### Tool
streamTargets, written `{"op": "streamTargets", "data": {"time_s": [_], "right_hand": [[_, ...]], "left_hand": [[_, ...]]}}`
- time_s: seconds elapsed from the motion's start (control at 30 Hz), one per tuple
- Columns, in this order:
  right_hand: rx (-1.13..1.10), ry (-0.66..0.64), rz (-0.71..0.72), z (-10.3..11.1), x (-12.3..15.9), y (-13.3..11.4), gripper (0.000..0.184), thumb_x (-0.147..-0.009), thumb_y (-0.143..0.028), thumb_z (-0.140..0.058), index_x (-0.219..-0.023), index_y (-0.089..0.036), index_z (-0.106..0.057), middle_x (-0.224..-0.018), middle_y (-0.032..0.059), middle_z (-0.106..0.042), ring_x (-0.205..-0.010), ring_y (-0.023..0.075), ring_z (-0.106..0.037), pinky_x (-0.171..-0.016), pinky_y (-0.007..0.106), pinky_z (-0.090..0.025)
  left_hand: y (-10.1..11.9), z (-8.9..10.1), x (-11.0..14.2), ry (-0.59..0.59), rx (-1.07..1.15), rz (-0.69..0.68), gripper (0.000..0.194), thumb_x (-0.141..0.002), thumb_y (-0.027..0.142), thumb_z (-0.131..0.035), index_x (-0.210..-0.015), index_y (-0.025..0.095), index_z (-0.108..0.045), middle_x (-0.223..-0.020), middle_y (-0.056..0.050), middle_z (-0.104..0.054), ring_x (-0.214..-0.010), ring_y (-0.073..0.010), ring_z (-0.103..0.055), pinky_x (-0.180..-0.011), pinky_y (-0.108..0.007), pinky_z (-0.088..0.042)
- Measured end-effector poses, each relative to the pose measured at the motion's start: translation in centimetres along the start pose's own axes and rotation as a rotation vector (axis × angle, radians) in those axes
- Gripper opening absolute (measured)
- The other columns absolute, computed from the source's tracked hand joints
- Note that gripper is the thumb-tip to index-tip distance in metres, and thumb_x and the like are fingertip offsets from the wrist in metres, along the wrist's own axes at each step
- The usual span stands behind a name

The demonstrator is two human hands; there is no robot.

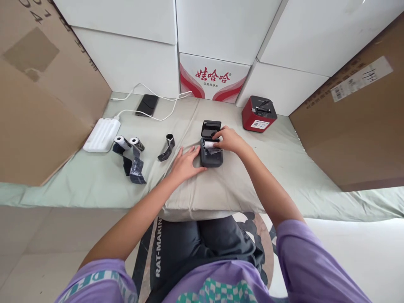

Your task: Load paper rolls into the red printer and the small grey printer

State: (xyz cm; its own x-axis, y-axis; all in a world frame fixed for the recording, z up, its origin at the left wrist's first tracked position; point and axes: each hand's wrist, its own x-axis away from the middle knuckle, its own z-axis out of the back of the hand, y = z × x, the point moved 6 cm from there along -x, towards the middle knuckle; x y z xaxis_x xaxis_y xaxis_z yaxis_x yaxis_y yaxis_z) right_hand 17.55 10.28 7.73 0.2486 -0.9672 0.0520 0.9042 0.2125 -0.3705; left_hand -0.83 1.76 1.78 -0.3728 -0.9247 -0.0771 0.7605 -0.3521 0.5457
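Observation:
A small dark label printer [212, 160] lies on the cloth-covered surface in front of me, its lid [211, 126] tipped up at the back. Inside its bay sits a white paper roll [209, 144], with a clear or dark strip hanging over the front. My left hand [187, 163] braces the printer's lower left corner between thumb and index finger, the other fingers spread on the cloth. From the right, my right hand [227, 139] reaches into the bay with bent fingers at the right end of the roll; their tips are partly hidden.
Left of the printer lie a loose dark strip roll [169, 138], two white-cored rolls [122, 142] with unwound strips, a white power bank [102, 134] with a cable, and a black phone [147, 104]. A red-black box [259, 113] stands right. Cartons [353, 126] flank both sides; white boxes line the back.

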Motion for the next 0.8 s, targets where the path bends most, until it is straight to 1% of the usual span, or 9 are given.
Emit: {"op": "streamTargets", "data": {"time_s": [0.1,0.17,0.23,0.37,0.43,0.53,0.6,0.7,0.8], "right_hand": [[0.103,0.039,-0.021,0.2,-0.4,-0.8,0.028,-0.075,-0.025,-0.089,-0.103,-0.024,-0.087,-0.121,0.0176,-0.063,-0.121,0.0393,-0.055,-0.101,0.053,-0.054],[0.075,0.078,0.007,0.0,-0.4,-0.9,0.021,-0.073,-0.027,-0.092,-0.093,-0.023,-0.086,-0.119,0.0174,-0.063,-0.119,0.0385,-0.054,-0.100,0.054,-0.054],[-0.007,0.082,0.015,-0.5,-0.4,-0.6,0.022,-0.069,-0.031,-0.096,-0.086,-0.023,-0.086,-0.114,0.0162,-0.063,-0.118,0.0384,-0.052,-0.103,0.057,-0.052],[-0.042,-0.013,-0.097,-1.5,-0.7,0.2,0.027,-0.066,-0.025,-0.097,-0.091,-0.025,-0.087,-0.110,0.0163,-0.063,-0.117,0.0408,-0.052,-0.105,0.063,-0.048],[0.005,-0.035,-0.100,-1.7,-0.9,0.1,0.026,-0.068,-0.023,-0.095,-0.094,-0.024,-0.087,-0.111,0.0166,-0.062,-0.114,0.0391,-0.054,-0.103,0.059,-0.050],[0.020,-0.024,-0.040,-1.6,-0.8,-0.3,0.027,-0.074,-0.023,-0.090,-0.101,-0.021,-0.085,-0.110,0.0153,-0.060,-0.111,0.0344,-0.057,-0.102,0.051,-0.052],[-0.006,0.003,-0.017,-1.0,-0.4,-0.2,0.031,-0.077,-0.021,-0.086,-0.108,-0.020,-0.083,-0.112,0.0143,-0.060,-0.112,0.0323,-0.059,-0.103,0.048,-0.052],[-0.088,0.124,0.020,1.6,0.7,-0.5,0.030,-0.082,-0.026,-0.082,-0.111,-0.017,-0.078,-0.114,0.0130,-0.062,-0.112,0.0300,-0.061,-0.106,0.048,-0.051],[-0.309,0.214,0.105,4.8,1.7,-2.8,0.028,-0.091,-0.037,-0.074,-0.112,-0.018,-0.072,-0.104,0.0082,-0.067,-0.099,0.0244,-0.065,-0.099,0.046,-0.054]], "left_hand": [[-0.1,0.0,0.0,0.001,0.009,0.003,0.094,-0.086,0.049,-0.079,-0.167,0.023,-0.039,-0.165,-0.013,-0.051,-0.159,-0.0332,-0.043,-0.138,-0.059,-0.014],[-0.2,0.0,-0.1,0.000,0.011,0.004,0.095,-0.086,0.050,-0.080,-0.167,0.022,-0.039,-0.166,-0.013,-0.051,-0.159,-0.0327,-0.043,-0.139,-0.058,-0.014],[-0.3,-0.1,-0.1,-0.004,0.009,0.003,0.096,-0.085,0.051,-0.080,-0.167,0.022,-0.039,-0.167,-0.013,-0.049,-0.159,-0.0322,-0.042,-0.139,-0.057,-0.014],[-0.4,-0.2,-0.1,-0.016,0.004,0.007,0.096,-0.086,0.051,-0.080,-0.167,0.020,-0.040,-0.168,-0.014,-0.048,-0.160,-0.0309,-0.041,-0.139,-0.055,-0.012],[-0.4,-0.2,-0.1,-0.011,0.005,0.004,0.096,-0.086,0.050,-0.080,-0.167,0.020,-0.039,-0.167,-0.014,-0.048,-0.160,-0.0305,-0.041,-0.139,-0.055,-0.012],[-0.4,-0.1,-0.1,-0.003,0.012,0.005,0.096,-0.086,0.050,-0.080,-0.167,0.021,-0.039,-0.167,-0.014,-0.049,-0.160,-0.0305,-0.041,-0.139,-0.056,-0.013],[-0.4,-0.1,-0.1,-0.005,0.019,0.007,0.095,-0.086,0.051,-0.080,-0.167,0.022,-0.039,-0.167,-0.014,-0.049,-0.160,-0.0309,-0.042,-0.139,-0.057,-0.013],[-0.4,-0.1,0.0,-0.001,0.036,-0.004,0.092,-0.086,0.050,-0.080,-0.165,0.024,-0.043,-0.167,-0.012,-0.050,-0.160,-0.0321,-0.042,-0.139,-0.058,-0.013],[-0.5,0.0,0.0,0.018,0.039,-0.008,0.086,-0.086,0.049,-0.081,-0.161,0.024,-0.049,-0.164,-0.011,-0.054,-0.157,-0.0334,-0.046,-0.139,-0.056,-0.013]]}}
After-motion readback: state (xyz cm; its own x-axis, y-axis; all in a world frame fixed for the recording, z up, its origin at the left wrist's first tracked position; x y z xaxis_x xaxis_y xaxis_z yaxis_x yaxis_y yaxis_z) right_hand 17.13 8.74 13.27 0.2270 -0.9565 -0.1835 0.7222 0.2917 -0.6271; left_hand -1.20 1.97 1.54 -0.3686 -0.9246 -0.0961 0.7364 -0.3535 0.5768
